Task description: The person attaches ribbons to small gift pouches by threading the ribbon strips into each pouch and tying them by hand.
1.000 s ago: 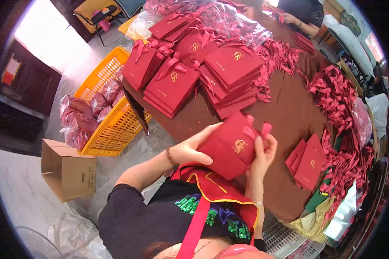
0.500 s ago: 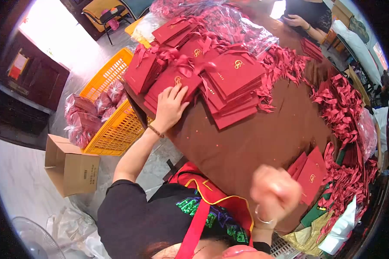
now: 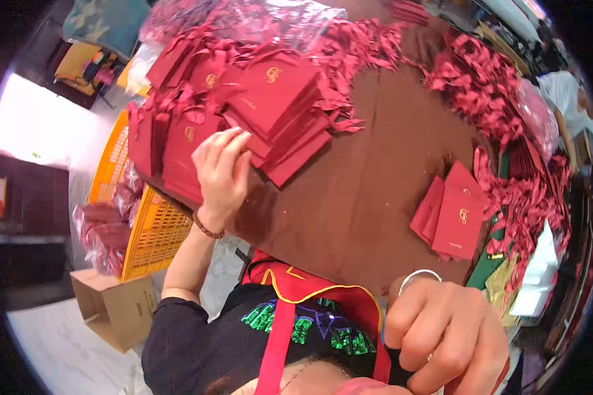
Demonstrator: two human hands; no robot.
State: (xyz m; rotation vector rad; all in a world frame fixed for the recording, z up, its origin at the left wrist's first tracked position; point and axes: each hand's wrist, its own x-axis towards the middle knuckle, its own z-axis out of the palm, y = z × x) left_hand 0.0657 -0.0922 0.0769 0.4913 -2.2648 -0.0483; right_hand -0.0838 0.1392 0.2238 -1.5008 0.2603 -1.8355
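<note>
My left hand point(image 3: 222, 172) is over the near edge of the stacked red paper bags point(image 3: 273, 92), its fingers loosely bent and thumb apart, with nothing visible in it. Beneath and beside it lies another pile of red bags point(image 3: 183, 155) with ribbon handles and gold lettering. Close to the camera at the lower right is my right hand point(image 3: 445, 332), its fingers curled in; whatever they may hold is hidden. Beyond this hand, a few red bags point(image 3: 460, 214) lie on the right side of the brown tabletop point(image 3: 375, 178).
Heaps of red ribbon point(image 3: 481, 92) line the right side. Clear plastic point(image 3: 263, 23) covers items at the back. An orange crate point(image 3: 153, 237) with wrapped red bundles point(image 3: 105, 227) and a cardboard box point(image 3: 117, 306) stand on the floor at left.
The red bag that both hands held is no longer in them. My left hand has lifted slightly off the pile; my right hand has come nearer the camera. The view has turned.
</note>
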